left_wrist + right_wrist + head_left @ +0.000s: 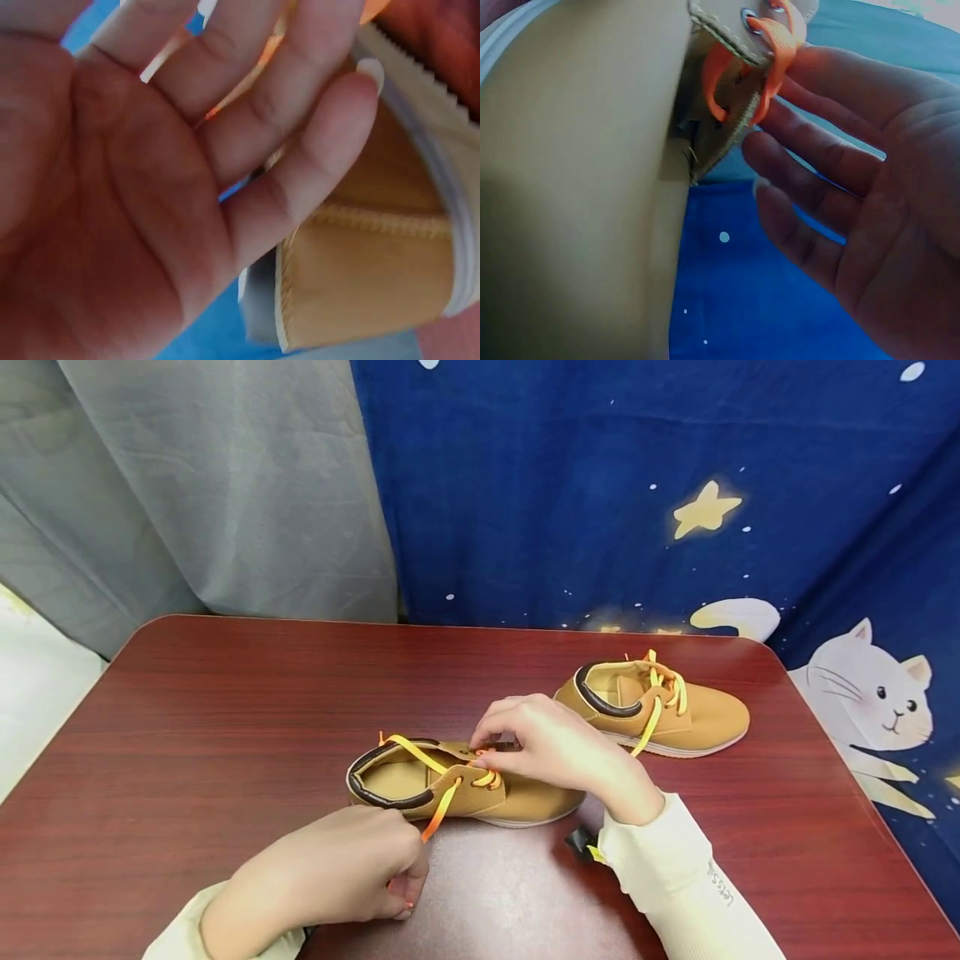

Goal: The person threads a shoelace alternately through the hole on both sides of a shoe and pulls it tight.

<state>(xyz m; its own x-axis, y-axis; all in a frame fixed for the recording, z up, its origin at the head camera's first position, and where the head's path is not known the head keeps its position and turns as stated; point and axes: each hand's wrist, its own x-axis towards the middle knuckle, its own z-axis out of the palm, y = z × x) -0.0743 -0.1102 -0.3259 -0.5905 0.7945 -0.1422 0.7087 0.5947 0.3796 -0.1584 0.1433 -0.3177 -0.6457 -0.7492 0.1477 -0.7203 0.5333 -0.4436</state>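
Observation:
A tan lace-up shoe (536,797) with a dark padded collar stands on the table, toe to the right. My left hand (352,864) is in front of its heel, thumb and fingertips pinching the end of a yellow-orange shoelace (442,810) that runs down from the near eyelet flap. In the left wrist view the shoe's heel side (367,277) shows behind the fingers. My right hand (543,747) reaches over the front of the shoe, thumb and index finger pinching the lace at the eyelets. The orange lace (780,52) lies at its fingertips in the right wrist view.
A matching tan shoe (705,718), laced in yellow, stands at the back right. A small black item (581,842) lies near the right cuff. Behind the reddish-brown table (225,693) hang a grey curtain (247,485) and a blue starry one (525,485).

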